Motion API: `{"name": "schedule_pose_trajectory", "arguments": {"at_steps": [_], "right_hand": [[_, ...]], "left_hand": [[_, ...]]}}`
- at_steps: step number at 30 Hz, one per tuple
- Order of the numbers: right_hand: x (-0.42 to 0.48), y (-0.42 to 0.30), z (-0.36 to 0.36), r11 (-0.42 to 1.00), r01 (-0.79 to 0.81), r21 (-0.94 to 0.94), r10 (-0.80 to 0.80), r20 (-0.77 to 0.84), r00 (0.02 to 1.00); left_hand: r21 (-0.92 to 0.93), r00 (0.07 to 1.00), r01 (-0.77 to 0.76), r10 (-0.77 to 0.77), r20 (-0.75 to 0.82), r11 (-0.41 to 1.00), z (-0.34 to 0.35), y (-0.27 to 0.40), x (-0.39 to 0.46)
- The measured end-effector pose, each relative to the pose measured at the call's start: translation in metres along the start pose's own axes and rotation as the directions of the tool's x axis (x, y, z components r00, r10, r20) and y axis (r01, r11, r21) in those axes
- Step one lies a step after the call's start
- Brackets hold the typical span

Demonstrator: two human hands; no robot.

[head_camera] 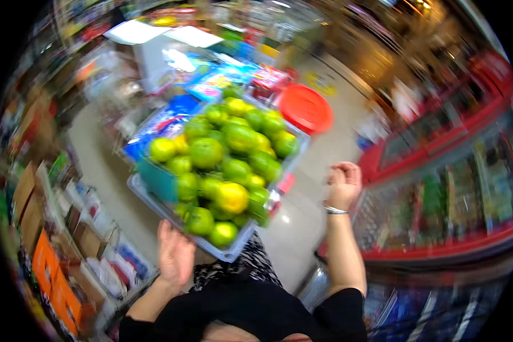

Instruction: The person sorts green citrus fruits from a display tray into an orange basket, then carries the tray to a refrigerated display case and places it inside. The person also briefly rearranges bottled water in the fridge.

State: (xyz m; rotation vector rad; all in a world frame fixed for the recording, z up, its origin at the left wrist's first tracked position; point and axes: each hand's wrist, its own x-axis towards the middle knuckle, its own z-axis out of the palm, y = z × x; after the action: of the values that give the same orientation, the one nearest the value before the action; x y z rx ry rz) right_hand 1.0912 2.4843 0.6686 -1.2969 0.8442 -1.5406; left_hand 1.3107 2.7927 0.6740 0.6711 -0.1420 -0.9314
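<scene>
A pale plastic crate (pixel 228 255) heaped with green and yellow-green citrus fruits (pixel 235 145) stands before me. By its near left corner is my left hand (pixel 177 254), fingers extended and nothing seen in it; whether it touches the rim I cannot tell. My right hand (pixel 344 184), with a silver bracelet (pixel 336 210) at the wrist, is raised to the right of the crate, apart from it. Its fingers are loosely bent and blurred, with no object visible in them. A teal panel (pixel 157 179) sits at the crate's left side.
Behind the crate are a round red lid (pixel 305 109) and blue packages (pixel 162 124). A red-framed glass-topped chest cabinet (pixel 436 141) stands on the right. Shelves with cartons and orange boxes (pixel 53 282) line the left. Pale tiled floor (pixel 290 222) runs between.
</scene>
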Motion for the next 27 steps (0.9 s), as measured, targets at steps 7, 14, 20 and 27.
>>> {"name": "schedule_pose_trajectory", "arguments": {"at_steps": [7, 14, 20, 27], "right_hand": [[-0.304, 0.102, -0.192, 0.278, -0.605, -0.747, 0.546, -0.395, 0.739], [-0.473, -0.011, -0.340, -0.562, -0.388, -0.731, 0.549, -0.680, 0.487], [-0.527, -0.080, -0.435, -0.788, -0.065, -0.612, 0.588, -0.780, 0.214], [-0.541, -0.088, -0.460, -0.797, -0.258, -0.546, 0.515, -0.838, 0.184]], "left_hand": [[0.285, 1.000, -0.007, 0.014, -0.023, 0.958, -0.037, -0.028, -0.004], [0.435, 0.975, -0.160, 0.210, -0.069, 0.886, -0.052, -0.040, 0.011], [0.221, 0.999, 0.036, -0.035, -0.009, 0.975, -0.146, -0.043, 0.046], [0.474, 0.867, 0.498, -0.405, -0.290, 0.726, -0.090, -0.128, -0.088]]}}
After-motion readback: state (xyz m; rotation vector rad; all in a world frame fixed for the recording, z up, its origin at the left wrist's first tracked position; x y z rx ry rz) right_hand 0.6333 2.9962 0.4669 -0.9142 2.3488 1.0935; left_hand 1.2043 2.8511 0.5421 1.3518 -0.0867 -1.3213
